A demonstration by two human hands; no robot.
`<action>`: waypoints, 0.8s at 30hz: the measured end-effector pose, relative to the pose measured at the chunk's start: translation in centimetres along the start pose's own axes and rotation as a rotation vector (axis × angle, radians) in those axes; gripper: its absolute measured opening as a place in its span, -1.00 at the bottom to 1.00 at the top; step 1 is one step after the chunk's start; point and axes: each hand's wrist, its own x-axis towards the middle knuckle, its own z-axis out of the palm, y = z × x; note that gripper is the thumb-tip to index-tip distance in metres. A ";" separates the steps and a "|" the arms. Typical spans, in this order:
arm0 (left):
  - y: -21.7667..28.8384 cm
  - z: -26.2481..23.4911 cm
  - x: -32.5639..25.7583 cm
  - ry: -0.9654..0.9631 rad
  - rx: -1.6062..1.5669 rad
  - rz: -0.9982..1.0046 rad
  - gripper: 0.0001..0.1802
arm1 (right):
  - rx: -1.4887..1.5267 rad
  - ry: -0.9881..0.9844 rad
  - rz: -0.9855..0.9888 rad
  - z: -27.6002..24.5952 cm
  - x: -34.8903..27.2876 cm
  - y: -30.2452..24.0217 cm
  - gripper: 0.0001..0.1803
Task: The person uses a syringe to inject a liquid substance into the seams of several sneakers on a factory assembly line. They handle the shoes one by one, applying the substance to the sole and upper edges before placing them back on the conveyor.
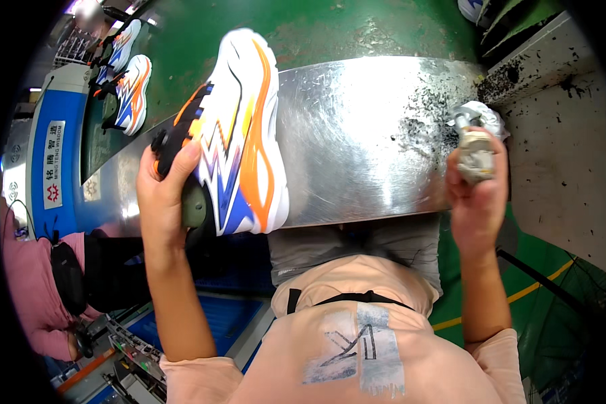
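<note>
Sneaker (239,128) is clamped near its laces between the left hand's (165,178) thumb and fingers, over the bench's (343,128) left part. The right hand's (477,192) fingers close round a grubby wad (477,160), beside a white rag (486,116). Black specks (424,128) nearby could smear the white sole (276,165) on contact.

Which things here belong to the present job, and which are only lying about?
Job in hand, it seems:
- sneaker, in left hand
- beige wad, in right hand
- metal tabletop beneath

Apparently just nearby:
- two other sneakers, upper left
- crumpled white material, beyond right hand
</note>
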 end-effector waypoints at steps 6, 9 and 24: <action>0.1 2.9 -1.2 0.079 -0.067 0.081 -0.41 | -0.057 -0.083 0.089 5.0 0.3 1.6 -0.22; 0.0 2.8 -1.3 0.087 -0.094 0.055 -0.44 | 0.096 -0.196 0.078 8.5 1.0 3.6 -0.15; 0.1 4.0 -1.3 0.067 -0.114 0.083 -0.45 | 0.241 -0.224 0.232 12.9 1.4 4.2 -0.08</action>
